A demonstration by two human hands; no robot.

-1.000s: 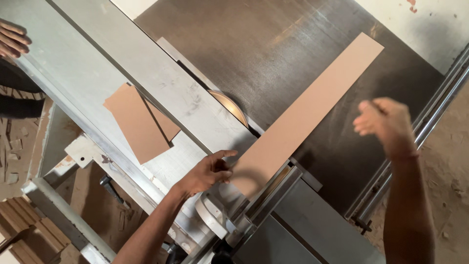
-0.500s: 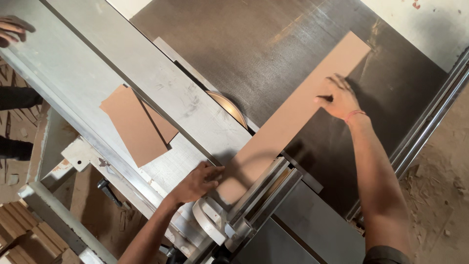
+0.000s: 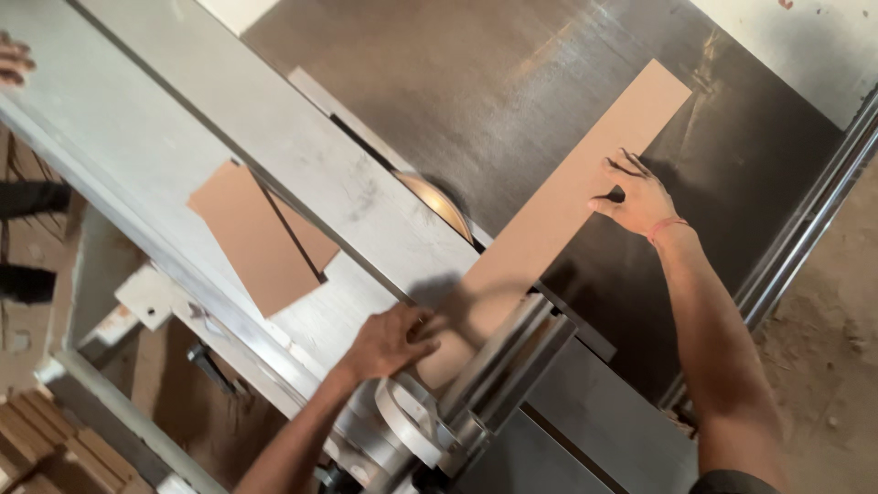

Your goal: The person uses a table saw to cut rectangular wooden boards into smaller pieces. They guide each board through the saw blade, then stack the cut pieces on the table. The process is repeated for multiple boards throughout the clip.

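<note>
We press the long brown board point(image 3: 558, 210): left hand point(image 3: 389, 343) flat on its near end, right hand point(image 3: 636, 197) spread open at its right edge, beside the saw blade point(image 3: 439, 201)

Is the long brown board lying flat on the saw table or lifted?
Flat: the long brown board lies on the grey metal saw table, both hands pressing it.

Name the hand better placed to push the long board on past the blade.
Probably the left hand: it rests on the long board's near end, behind the blade. The right hand only presses its side edge farther along.
</note>
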